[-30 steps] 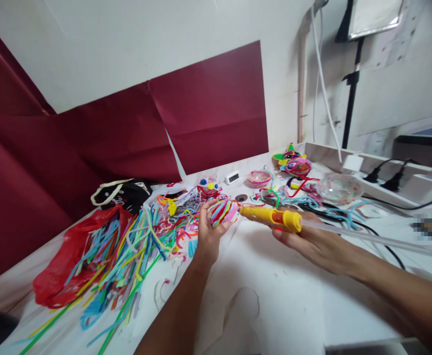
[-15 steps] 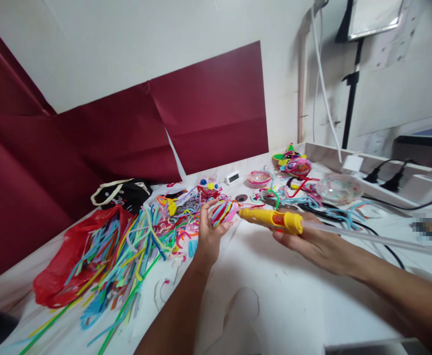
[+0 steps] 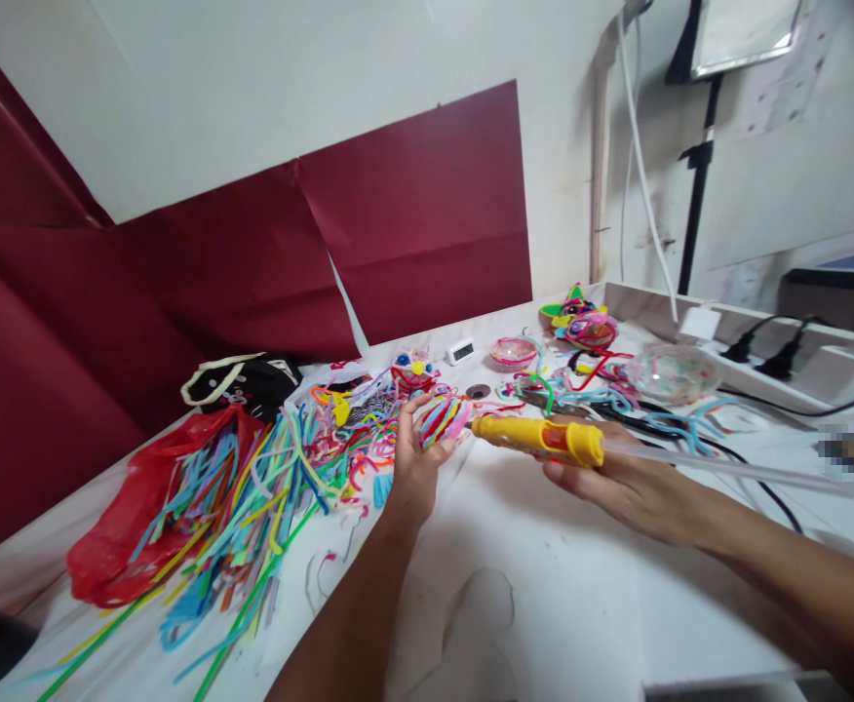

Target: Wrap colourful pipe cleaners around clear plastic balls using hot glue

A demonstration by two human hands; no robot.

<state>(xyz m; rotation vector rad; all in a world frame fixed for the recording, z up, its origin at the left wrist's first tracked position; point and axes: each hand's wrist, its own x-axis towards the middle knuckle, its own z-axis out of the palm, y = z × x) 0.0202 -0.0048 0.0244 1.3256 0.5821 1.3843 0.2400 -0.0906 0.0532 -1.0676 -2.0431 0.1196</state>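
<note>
1. The striped ball [image 3: 443,421], wound in pink, red, yellow and blue strands, is held above the white counter [image 3: 580,585], near the centre of the view.
2. The left hand [image 3: 417,463] comes up from 6 o'clock, forearm slanting and wrist nearly straight. Its fingers are clamped on the ball, curved round its 9 o'clock side with the thumb along the lower edge.
3. The right hand [image 3: 617,480] reaches in from 4 o'clock, forearm low and angled. Its fingers are closed about the yellow glue gun [image 3: 540,439], partly hidden behind it.
4. The gun lies almost level, nozzle towards 9 o'clock, right at the ball's pink end; whether they touch cannot be told. A clear glue stick [image 3: 726,467] juts from its back.
5. Taken from the ball, a small figure with blue eyes [image 3: 413,370] sits at 11 o'clock, a white digital clock [image 3: 461,352] at 12 and a pink bowl [image 3: 513,354] at 2.
6. Loose pipe cleaners [image 3: 252,517] spread around 8 o'clock, beside a red plastic bag [image 3: 116,546].
</note>
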